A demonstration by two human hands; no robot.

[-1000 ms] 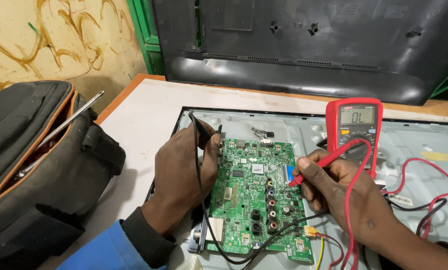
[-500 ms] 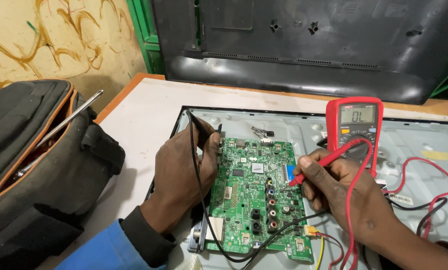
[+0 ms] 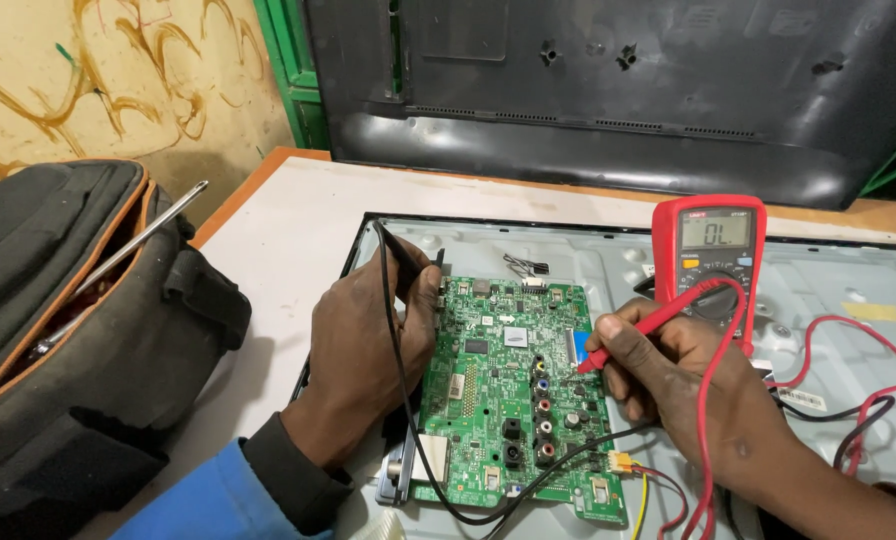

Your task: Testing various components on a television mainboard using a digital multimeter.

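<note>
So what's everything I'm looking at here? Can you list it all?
green printed circuit board: one, green, lying in the opened screen chassis, centre
red handheld multimeter: one, red with grey display, propped on the chassis, right of the board
pale metal screen chassis: one, silver-grey, flat on the table
white tabletop: one, white with a wooden edge
black plastic back cover: one, black, standing behind the table
dark fabric tool bag: one, black with orange trim, left, a metal rod poking out
red probe: one, red, tip on the board
black probe: one, black, at the board's upper left corner
left hand: grip on the black probe
right hand: grip on the red probe
</note>
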